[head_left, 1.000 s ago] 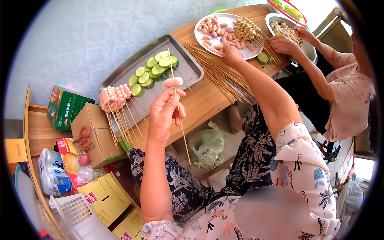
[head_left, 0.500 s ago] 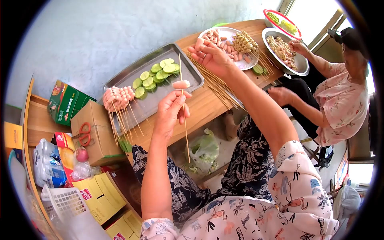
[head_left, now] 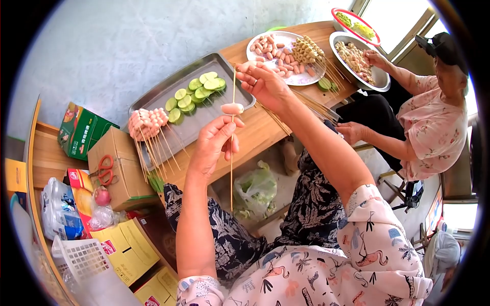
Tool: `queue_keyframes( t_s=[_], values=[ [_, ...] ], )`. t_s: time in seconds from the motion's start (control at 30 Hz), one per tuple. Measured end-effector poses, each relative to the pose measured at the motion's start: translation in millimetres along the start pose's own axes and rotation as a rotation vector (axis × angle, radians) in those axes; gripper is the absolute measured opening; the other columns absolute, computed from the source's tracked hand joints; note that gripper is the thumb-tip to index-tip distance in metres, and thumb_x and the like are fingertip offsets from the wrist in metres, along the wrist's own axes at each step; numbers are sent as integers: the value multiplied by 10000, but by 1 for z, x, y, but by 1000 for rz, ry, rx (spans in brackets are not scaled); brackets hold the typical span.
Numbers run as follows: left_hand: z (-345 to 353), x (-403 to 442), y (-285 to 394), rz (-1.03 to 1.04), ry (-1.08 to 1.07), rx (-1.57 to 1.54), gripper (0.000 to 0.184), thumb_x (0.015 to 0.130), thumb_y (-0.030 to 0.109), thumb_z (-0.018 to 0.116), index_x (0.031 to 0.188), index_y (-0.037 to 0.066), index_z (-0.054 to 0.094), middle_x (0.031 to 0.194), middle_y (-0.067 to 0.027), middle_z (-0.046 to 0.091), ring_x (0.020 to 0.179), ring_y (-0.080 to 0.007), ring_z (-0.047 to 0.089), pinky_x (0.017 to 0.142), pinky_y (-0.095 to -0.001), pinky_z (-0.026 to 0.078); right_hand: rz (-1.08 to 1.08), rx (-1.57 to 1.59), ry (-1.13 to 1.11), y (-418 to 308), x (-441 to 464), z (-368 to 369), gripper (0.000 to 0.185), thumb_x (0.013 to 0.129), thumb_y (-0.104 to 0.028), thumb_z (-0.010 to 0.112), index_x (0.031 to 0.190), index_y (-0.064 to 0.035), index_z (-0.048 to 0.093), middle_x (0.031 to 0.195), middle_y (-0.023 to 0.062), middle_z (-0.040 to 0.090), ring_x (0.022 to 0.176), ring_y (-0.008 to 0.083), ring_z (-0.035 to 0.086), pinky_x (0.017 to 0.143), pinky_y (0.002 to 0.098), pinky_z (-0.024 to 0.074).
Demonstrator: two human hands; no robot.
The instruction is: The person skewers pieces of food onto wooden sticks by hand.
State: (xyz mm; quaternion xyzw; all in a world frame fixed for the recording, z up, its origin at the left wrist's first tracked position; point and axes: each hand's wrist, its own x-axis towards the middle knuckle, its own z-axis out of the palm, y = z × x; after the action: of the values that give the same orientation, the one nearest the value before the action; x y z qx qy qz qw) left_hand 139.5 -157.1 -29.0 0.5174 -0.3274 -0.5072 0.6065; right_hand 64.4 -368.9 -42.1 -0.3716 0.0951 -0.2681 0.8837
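The left hand (head_left: 211, 142) pinches a stick (head_left: 231, 176) upright between thumb and fingers, one sausage (head_left: 232, 108) threaded on it just above the fingertips. The right hand (head_left: 268, 87) is bent inward, its curled fingers at the stick's upper end; whether they grip anything, one cannot tell. Beyond the left hand, cucumber slices (head_left: 201, 91) lie on a tray (head_left: 191, 125); a plate (head_left: 312, 80) of sausages sits beyond the right.

Grips the skewer (head_left: 232, 173) near its middle with the left hand (head_left: 215, 138), thumb uppermost; extends the right arm, with the right hand (head_left: 265, 86) curled close beside the skewer's upper end.
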Motion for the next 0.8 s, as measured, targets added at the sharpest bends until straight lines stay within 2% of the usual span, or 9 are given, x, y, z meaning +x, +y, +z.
queue_keyframes(
  t_s=[0.13,0.2,0.27,0.37,0.6,0.8],
  values=[
    [1,2,-1,2,-1,0,235,970,273,530,1017,52,596,611,0,540,537,-41,503,430,-159,339,3,-38,-14,4,7,-2,78,932,-137,560,899,-81,603,1087,46,617,925,152,616,781,278,492],
    [3,2,-1,-4,-9,-1,235,969,273,533,1018,52,596,611,0,540,539,-42,505,429,-159,338,-12,-43,-34,7,8,-1,84,941,-141,549,943,-69,593,1076,52,623,970,174,625,812,294,504],
    [4,2,-1,-15,1,-5,237,967,274,535,1020,51,596,608,0,537,537,-44,504,426,-160,336,-25,8,-15,9,6,3,162,966,-124,511,1086,-28,562,1171,99,598,1066,225,615,848,317,515],
    [3,2,-2,-14,10,8,241,967,276,536,1022,50,596,608,-1,539,533,-44,502,424,-159,332,-40,38,-113,13,10,-5,190,975,-129,489,1112,-16,553,1152,96,603,1104,239,599,911,333,501],
    [3,3,-1,-10,16,21,237,967,274,536,1023,53,598,606,-5,545,524,-44,498,422,-159,328,-49,20,-91,14,13,-3,194,970,-119,484,1128,-21,540,1134,94,612,1116,244,592,939,351,495],
    [3,5,0,-11,31,2,225,971,265,527,1021,57,598,602,-5,544,513,-44,489,419,-162,325,-66,79,-99,12,12,2,331,950,-94,490,1270,-45,423,1170,108,586,1134,287,573,956,391,479]
  ],
)
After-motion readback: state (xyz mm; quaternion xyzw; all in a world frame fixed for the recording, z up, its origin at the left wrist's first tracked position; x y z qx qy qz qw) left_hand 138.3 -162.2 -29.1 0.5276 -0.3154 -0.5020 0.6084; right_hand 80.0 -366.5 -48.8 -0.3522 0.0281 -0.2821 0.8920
